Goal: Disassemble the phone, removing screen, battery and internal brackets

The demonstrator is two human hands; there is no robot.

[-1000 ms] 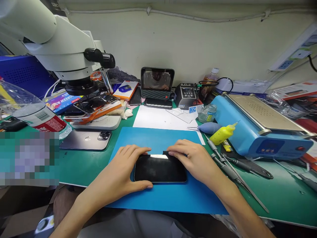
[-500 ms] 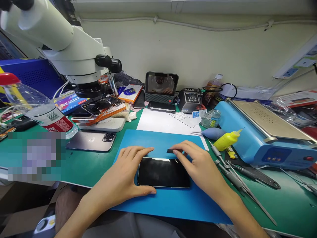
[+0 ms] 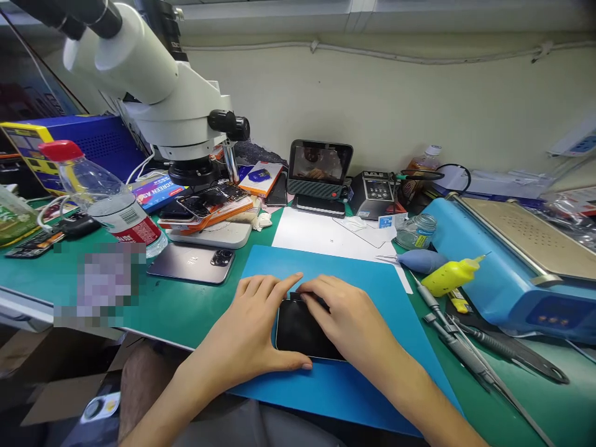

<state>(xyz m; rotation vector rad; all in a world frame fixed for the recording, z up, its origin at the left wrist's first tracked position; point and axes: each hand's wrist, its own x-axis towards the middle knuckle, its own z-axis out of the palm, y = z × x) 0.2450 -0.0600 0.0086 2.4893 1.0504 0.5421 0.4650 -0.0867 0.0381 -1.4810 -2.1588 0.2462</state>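
Note:
A smartphone (image 3: 302, 332) lies flat with its black screen up on a blue mat (image 3: 391, 391). My left hand (image 3: 254, 323) is around its left end, thumb along the near edge and fingers by the far edge, holding it on the mat. Between its thumb and fingertips, my right hand (image 3: 349, 316) pinches a small flat black piece (image 3: 295, 296) at the phone's far edge, near the left corner. The right hand covers the phone's right part. Most of the black piece is hidden by the fingers, so its exact kind cannot be made out.
At the left are a microscope (image 3: 186, 105), a plastic bottle (image 3: 116, 211) and another phone (image 3: 186, 262). To the right lie an air blower (image 3: 421, 261), a yellow bottle (image 3: 449, 277), tweezers (image 3: 503, 397) and a blue heating plate (image 3: 493, 267). A propped screen (image 3: 321, 164) stands behind white paper (image 3: 302, 230).
My right hand has moved left along the phone's far edge with the black piece, coming close to the left fingertips. The left hand stays around the phone. The camera view has turned slightly left.

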